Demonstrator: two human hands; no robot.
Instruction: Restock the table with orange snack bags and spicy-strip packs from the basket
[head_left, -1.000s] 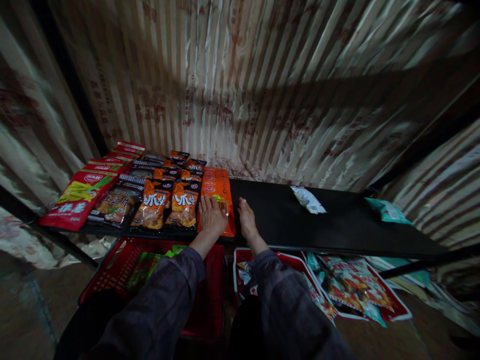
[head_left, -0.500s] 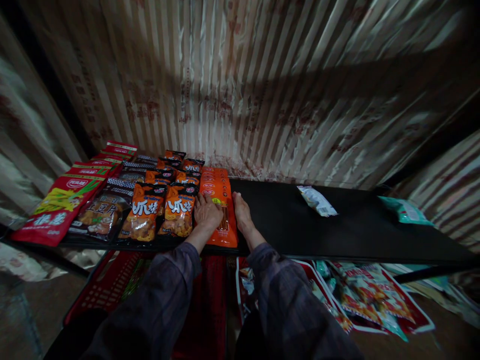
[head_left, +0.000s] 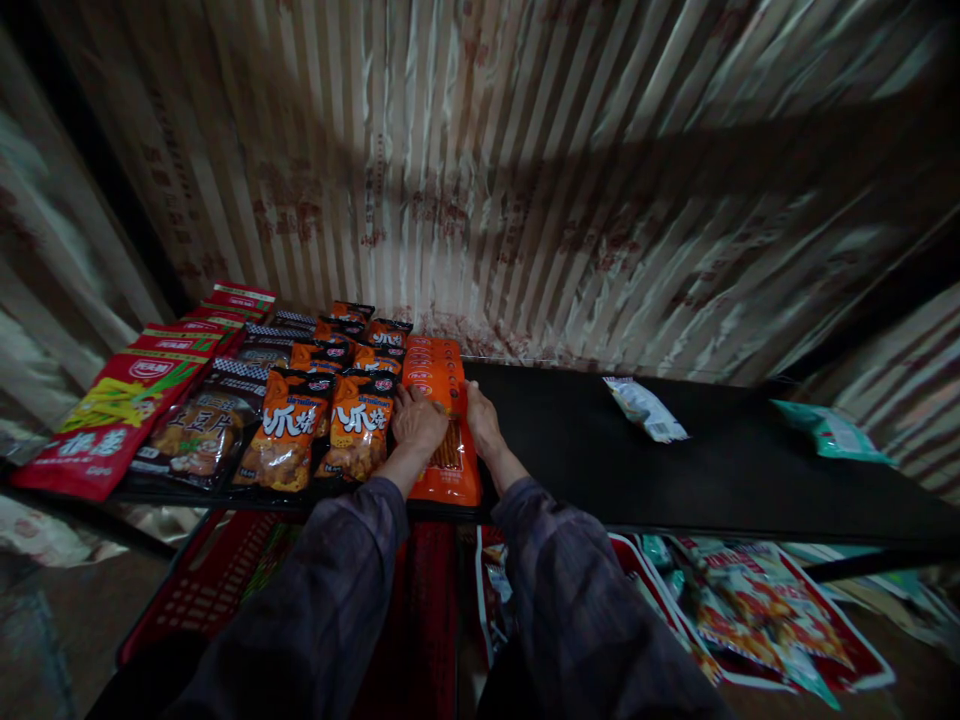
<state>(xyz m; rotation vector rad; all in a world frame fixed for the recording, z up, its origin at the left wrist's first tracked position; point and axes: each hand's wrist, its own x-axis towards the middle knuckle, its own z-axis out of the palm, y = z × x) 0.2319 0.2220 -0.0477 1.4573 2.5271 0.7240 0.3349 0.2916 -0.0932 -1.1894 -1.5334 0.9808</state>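
A long orange packet (head_left: 454, 485) lies flat on the black shelf (head_left: 585, 470), its bottom end near the front edge; more orange packet shows behind it. My left hand (head_left: 418, 422) rests on its left side, fingers apart and pointing away from me, partly covering it. Against its right edge stands my right hand (head_left: 484, 418), turned on its side, with the fingers extended. Immediately left of my left hand are orange-and-black snack bags (head_left: 358, 425) in rows.
Dark potato snack bags (head_left: 201, 428) and red packets (head_left: 112, 420) fill the shelf's left end. A white packet (head_left: 646, 408) and a green packet (head_left: 831, 432) lie to the right. Below are red baskets (head_left: 180, 590), one with snack bags (head_left: 765, 605).
The view has shifted slightly. My left hand has moved a little on the orange packet, and my right hand stays at its right edge.
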